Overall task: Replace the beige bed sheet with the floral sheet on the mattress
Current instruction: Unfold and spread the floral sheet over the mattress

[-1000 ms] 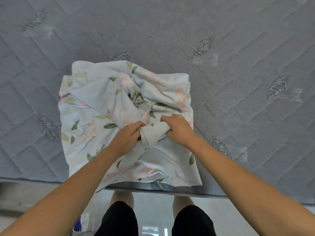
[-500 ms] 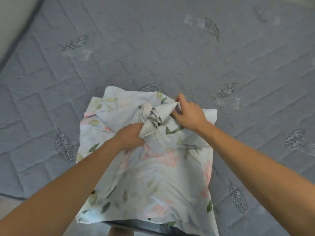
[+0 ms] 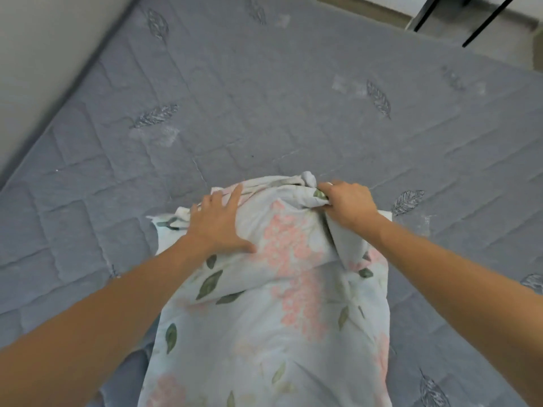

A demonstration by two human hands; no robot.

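Observation:
The floral sheet (image 3: 273, 318), pale blue with pink blossoms and green leaves, lies partly unfolded in a long strip on the bare grey quilted mattress (image 3: 264, 107). My left hand (image 3: 219, 227) rests flat on the sheet's far left part, fingers spread and straight. My right hand (image 3: 346, 205) grips a bunched fold at the sheet's far edge. No beige sheet is in view.
A pale wall (image 3: 44, 54) runs along the mattress's left edge. Beyond the far right corner, black thin legs of some furniture (image 3: 482, 16) stand on a light floor. Bare mattress surrounds the sheet on the left, far side and right.
Both hands have carried the sheet's top layer away from me across the mattress. The left hand let go of its fold and now lies flat. The view tilted up toward the wall.

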